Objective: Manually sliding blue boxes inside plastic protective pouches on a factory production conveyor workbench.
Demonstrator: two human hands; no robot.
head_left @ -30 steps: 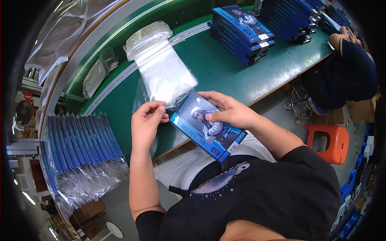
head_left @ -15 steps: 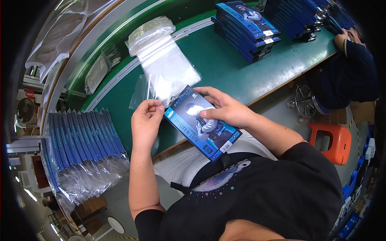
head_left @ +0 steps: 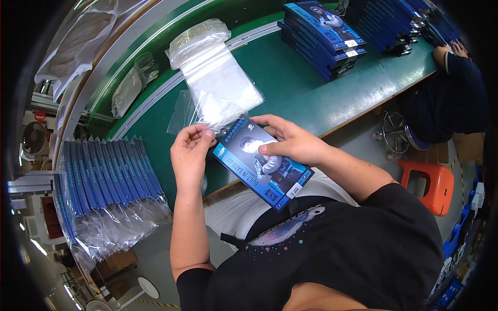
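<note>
A flat blue and black printed box (head_left: pixel 262 165) lies tilted over the table's front edge, in front of my body. My right hand (head_left: pixel 288 140) is closed around its far right side, thumb on the printed face and fingers underneath. Beside the box's far left corner, my left hand (head_left: pixel 193 150) is closed in a pinch at the edge of a loose clear plastic bag (head_left: pixel 180 113). The box's far end meets that clear film; whether it is inside the bag I cannot tell. Just beyond lies a stack of clear bags (head_left: pixel 223 80).
Several bagged blue boxes (head_left: pixel 106 179) stand in a row at left, their loose film hanging toward me. Stacked boxes (head_left: pixel 324 39) sit on the green table (head_left: pixel 332 103) at far right. A co-worker (head_left: pixel 464 93) sits beyond. An orange stool (head_left: pixel 428 186) stands on the floor at right.
The view has shifted slightly, so the scene sits a little further right. Both hands keep their holds, and the box stays at nearly the same tilt.
</note>
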